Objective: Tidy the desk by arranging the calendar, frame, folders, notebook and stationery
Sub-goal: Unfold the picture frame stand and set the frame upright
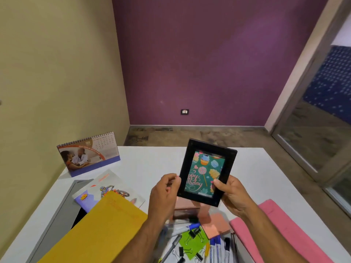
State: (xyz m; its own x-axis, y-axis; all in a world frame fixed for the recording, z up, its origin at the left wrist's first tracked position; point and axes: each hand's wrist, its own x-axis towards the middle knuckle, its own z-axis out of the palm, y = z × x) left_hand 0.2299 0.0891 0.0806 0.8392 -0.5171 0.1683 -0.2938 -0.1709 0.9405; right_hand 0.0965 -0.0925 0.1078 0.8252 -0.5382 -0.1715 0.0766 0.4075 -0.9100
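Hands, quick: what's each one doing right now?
Left hand: closed on the left edge of the black frame, held above the desk.
Right hand: closed on the frame's lower right corner.

light: soft, even, dim indoor | shadows: faint | edges: wide-angle bending | stationery (191,238): blurred, perhaps motion

On a white desk (247,168): one spiral desk calendar (89,153), one black picture frame (207,172), one yellow envelope folder (102,230), one pink folder (281,230), one grey folder (62,211), one illustrated notebook (108,188), two sticky-note pads, orange (215,225) and green (191,243), and several black binder clips (195,233), not clearly countable.
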